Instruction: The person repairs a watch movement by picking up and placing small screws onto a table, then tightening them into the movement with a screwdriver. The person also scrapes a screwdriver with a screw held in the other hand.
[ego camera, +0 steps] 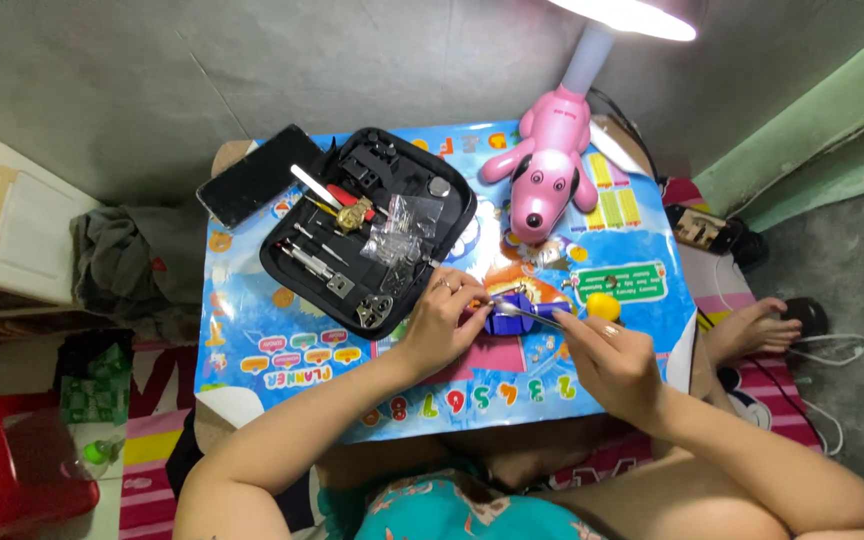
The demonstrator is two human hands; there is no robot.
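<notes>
At the table's centre, a small blue holder block (508,318) is being steadied on the colourful plastic table cover (252,350). The left hand (439,322) is closed around the block's nine o'clock end, fingers curled and pinching it. From four o'clock, the right hand (607,360) is closed on a thin metal tool (530,313), whose tip is laid across the top of the block. What sits in the block is too small to be made out. The block is judged light and rigid, likely to skid on the glossy cover, so it is best gripped by its side walls; any small part in it is likely fragile. At eleven o'clock an open black tool case (372,225) is seen, at one o'clock a pink dog-shaped lamp (544,170), and at three o'clock a small yellow ball (603,305).
</notes>
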